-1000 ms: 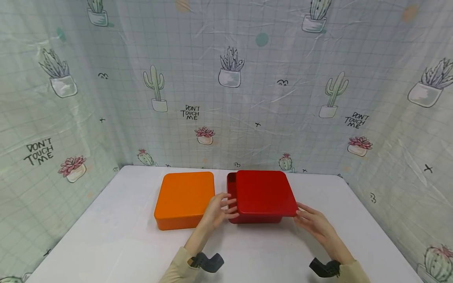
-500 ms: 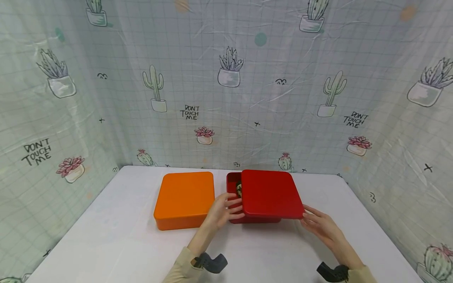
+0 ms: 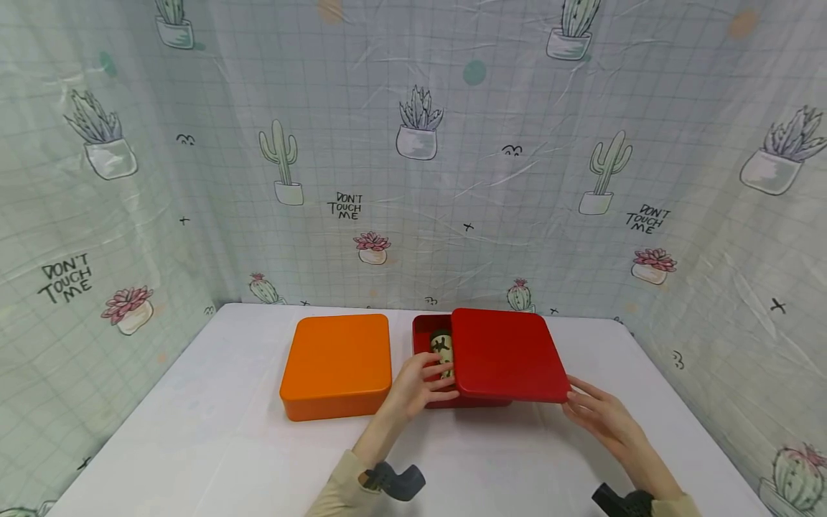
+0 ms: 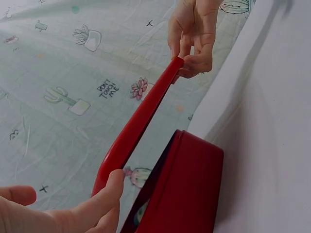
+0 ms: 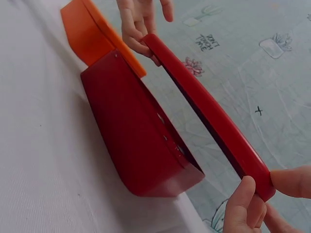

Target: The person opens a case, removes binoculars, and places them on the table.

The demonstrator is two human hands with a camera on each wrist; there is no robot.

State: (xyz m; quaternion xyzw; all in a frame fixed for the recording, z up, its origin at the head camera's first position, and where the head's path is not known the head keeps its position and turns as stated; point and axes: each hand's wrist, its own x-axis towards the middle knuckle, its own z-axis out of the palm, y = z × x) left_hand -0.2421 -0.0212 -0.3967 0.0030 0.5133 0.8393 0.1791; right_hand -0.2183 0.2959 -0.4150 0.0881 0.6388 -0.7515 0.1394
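Note:
A red lid [image 3: 507, 355] is held above the red box [image 3: 468, 403], shifted right of it, with a gap between them in both wrist views. My right hand [image 3: 610, 424] pinches the lid's near right corner between thumb and fingers. At the lid's left edge, my left hand [image 3: 416, 384] touches it with fairly straight fingers; the left thumb stands apart from the lid in the right wrist view. Inside the box's uncovered left part lies a cream cylindrical thing [image 3: 442, 343] with dark markings and a dark end, partly behind my left fingers. The lid hides the other contents.
An orange box [image 3: 339, 359] with its lid on stands left of the red box. Both rest on a white-covered table [image 3: 213, 431]. A curtain [image 3: 413, 215] printed with cacti surrounds the table at the back and sides.
Both hands and the lid have moved right, the right hand farther. More of the red box's left side is uncovered, and the cream cylindrical thing has come into view.

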